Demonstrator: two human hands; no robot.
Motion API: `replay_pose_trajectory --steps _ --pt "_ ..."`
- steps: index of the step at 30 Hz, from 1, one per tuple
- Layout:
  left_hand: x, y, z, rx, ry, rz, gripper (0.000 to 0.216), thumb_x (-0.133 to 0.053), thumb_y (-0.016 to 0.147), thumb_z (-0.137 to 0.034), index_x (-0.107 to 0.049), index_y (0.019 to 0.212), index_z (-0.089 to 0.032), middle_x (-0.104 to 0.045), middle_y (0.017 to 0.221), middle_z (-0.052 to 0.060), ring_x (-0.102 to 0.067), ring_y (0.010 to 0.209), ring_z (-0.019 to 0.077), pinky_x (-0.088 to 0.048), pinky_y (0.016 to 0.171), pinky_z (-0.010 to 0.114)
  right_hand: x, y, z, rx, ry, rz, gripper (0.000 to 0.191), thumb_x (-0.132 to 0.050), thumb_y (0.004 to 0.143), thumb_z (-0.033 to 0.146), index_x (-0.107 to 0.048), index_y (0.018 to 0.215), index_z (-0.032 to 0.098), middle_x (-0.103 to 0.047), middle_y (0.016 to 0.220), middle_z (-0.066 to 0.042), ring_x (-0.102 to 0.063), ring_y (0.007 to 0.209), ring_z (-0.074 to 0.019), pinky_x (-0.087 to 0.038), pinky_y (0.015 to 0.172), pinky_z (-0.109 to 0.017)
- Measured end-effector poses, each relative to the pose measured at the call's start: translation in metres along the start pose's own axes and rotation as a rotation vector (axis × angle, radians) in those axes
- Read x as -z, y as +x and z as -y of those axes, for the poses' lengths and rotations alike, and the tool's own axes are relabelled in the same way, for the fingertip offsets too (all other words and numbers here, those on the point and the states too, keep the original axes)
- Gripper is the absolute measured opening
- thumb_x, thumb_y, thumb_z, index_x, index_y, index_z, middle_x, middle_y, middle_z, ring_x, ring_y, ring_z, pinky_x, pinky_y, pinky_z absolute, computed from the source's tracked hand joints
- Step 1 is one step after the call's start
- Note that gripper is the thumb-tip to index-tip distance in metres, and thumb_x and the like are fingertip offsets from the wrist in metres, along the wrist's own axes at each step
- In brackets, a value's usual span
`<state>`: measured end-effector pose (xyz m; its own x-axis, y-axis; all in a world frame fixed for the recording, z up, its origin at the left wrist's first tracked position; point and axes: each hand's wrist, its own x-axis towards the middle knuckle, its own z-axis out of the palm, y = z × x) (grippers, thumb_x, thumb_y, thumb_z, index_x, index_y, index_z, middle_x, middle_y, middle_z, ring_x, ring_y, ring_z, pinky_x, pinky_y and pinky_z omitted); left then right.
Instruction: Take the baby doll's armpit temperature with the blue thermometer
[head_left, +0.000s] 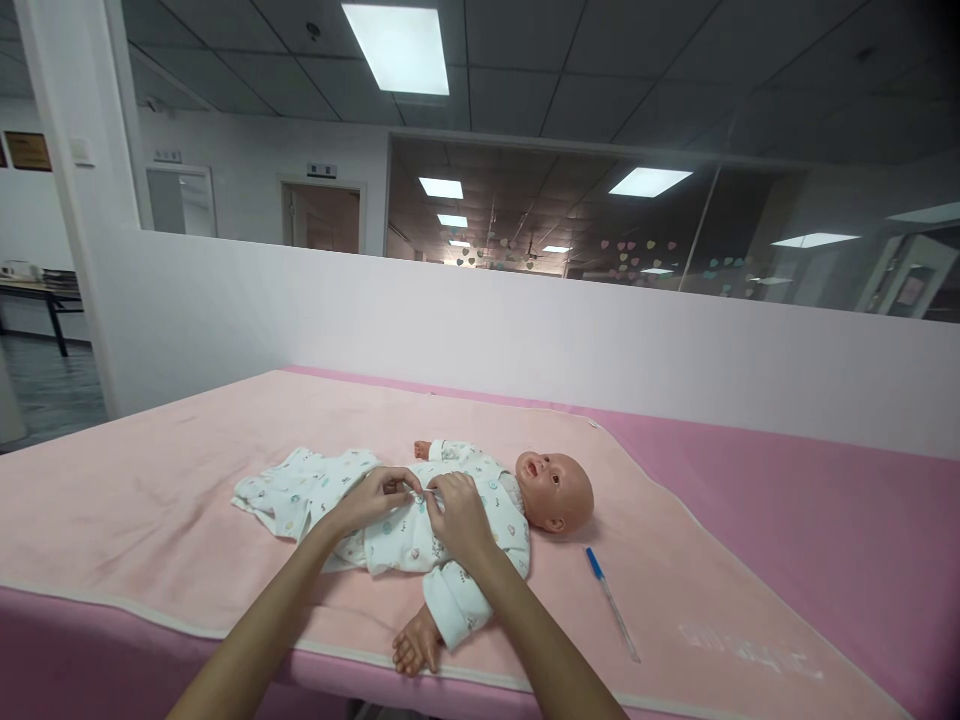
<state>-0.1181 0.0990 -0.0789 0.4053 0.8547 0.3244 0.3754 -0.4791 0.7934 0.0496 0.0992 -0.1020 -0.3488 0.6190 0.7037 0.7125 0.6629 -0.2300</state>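
Note:
A baby doll [556, 492] lies on its back with its head to the right. It wears a white printed baby top [409, 540] with long sleeves, and matching baby trousers [289, 490] spread out to the left. My left hand [381, 497] is over the middle of the top, thumb and forefinger pinched together. Close beside it, my right hand [459, 510] pinches too, at the doll's chest. A thin white tie of the top shows between the fingertips. The doll's near hand [418, 642] sticks out of its sleeve below my right wrist.
A blue-capped pen [611, 603] lies right of the doll on the pink blanket [180, 440]. The blanket covers a darker pink padded table [847, 490]. Behind stands a low white wall [525, 340] topped with glass. A side table [41, 290] is at far left.

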Motion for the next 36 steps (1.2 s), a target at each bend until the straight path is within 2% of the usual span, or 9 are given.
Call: replay_pose_trajectory --steps 6,14,19,21,24,27,30,33,36 --pt "-0.002 0.001 0.005 0.039 0.091 -0.052 0.028 -0.052 0.072 -0.039 -0.065 0.078 -0.015 -0.052 0.062 0.001 -0.037 0.053 0.0099 -0.029 0.050 0.022 0.001 0.000 0.001 -0.004 0.022 -0.027 0.010 -0.045 0.079 0.013 -0.053 0.079 0.018 -0.058 0.075 -0.002 -0.050 0.077 -0.0151 -0.035 0.075 -0.028" --pt "-0.001 0.002 0.004 0.010 0.049 -0.001 0.020 -0.058 0.066 -0.031 -0.067 0.078 -0.018 -0.062 0.084 0.003 -0.040 0.055 0.0091 -0.033 0.052 0.021 0.001 -0.001 0.002 -0.005 0.029 -0.037 0.013 -0.043 0.077 0.011 -0.055 0.078 0.018 -0.058 0.074 -0.002 -0.050 0.075 -0.0155 -0.036 0.076 -0.029" --pt "0.000 0.001 0.004 -0.003 0.001 0.027 0.018 -0.061 0.065 -0.031 -0.068 0.076 -0.018 -0.062 0.086 0.003 -0.042 0.057 0.0099 -0.033 0.054 0.021 0.021 -0.007 0.015 -0.087 0.076 -0.064 0.017 -0.045 0.075 0.012 -0.056 0.085 0.018 -0.060 0.083 -0.004 -0.051 0.083 -0.0182 -0.039 0.078 -0.031" --pt "0.002 -0.001 0.003 0.039 -0.018 0.025 0.021 -0.063 0.064 -0.034 -0.067 0.076 -0.017 -0.062 0.082 0.004 -0.044 0.058 0.0107 -0.033 0.054 0.021 0.042 -0.022 0.017 -0.213 0.063 -0.131 0.018 -0.044 0.076 0.015 -0.056 0.089 0.018 -0.060 0.088 -0.006 -0.051 0.087 -0.0192 -0.040 0.079 -0.032" --pt "0.006 -0.001 -0.003 0.122 -0.082 0.026 0.035 -0.063 0.064 -0.036 -0.064 0.094 -0.017 -0.061 0.076 0.003 -0.050 0.063 0.0139 -0.036 0.057 0.022 0.079 -0.068 0.003 -0.440 -0.045 -0.243 0.021 -0.041 0.080 0.024 -0.057 0.091 0.017 -0.060 0.092 -0.008 -0.052 0.090 -0.0208 -0.041 0.079 -0.034" --pt "0.008 0.008 -0.014 0.148 -0.119 0.013 0.048 -0.060 0.066 -0.038 -0.055 0.110 -0.019 -0.063 0.077 0.004 -0.054 0.069 0.0166 -0.039 0.061 0.023 0.110 -0.131 -0.030 -0.637 -0.272 -0.236 0.030 -0.043 0.077 0.036 -0.060 0.090 0.014 -0.062 0.091 -0.012 -0.055 0.088 -0.0260 -0.043 0.077 -0.039" --pt "-0.001 0.028 -0.031 0.077 -0.036 -0.160 0.045 -0.059 0.067 -0.039 -0.056 0.107 -0.021 -0.062 0.077 0.004 -0.052 0.062 0.0148 -0.039 0.056 0.023 0.128 -0.181 -0.062 -0.800 -0.464 -0.158 0.036 -0.049 0.071 0.045 -0.064 0.081 0.013 -0.064 0.089 -0.015 -0.058 0.086 -0.0312 -0.044 0.075 -0.043" --pt "-0.023 0.050 -0.051 -0.061 -0.095 -0.268 0.040 -0.057 0.069 -0.039 -0.057 0.105 -0.020 -0.060 0.073 0.003 -0.051 0.062 0.0135 -0.038 0.054 0.021 0.137 -0.196 -0.072 -0.819 -0.457 -0.080 0.028 -0.047 0.071 0.041 -0.065 0.073 0.019 -0.066 0.088 -0.010 -0.060 0.084 -0.0286 -0.045 0.073 -0.039" --pt "-0.049 0.066 -0.060 -0.118 -0.325 -0.146 0.040 -0.055 0.073 -0.039 -0.055 0.107 -0.017 -0.058 0.071 0.003 -0.045 0.054 0.0099 -0.034 0.047 0.019 0.146 -0.178 -0.057 -0.909 -0.391 -0.095 0.026 -0.041 0.075 0.036 -0.063 0.073 0.021 -0.067 0.078 -0.008 -0.062 0.073 -0.0266 -0.046 0.063 -0.036"
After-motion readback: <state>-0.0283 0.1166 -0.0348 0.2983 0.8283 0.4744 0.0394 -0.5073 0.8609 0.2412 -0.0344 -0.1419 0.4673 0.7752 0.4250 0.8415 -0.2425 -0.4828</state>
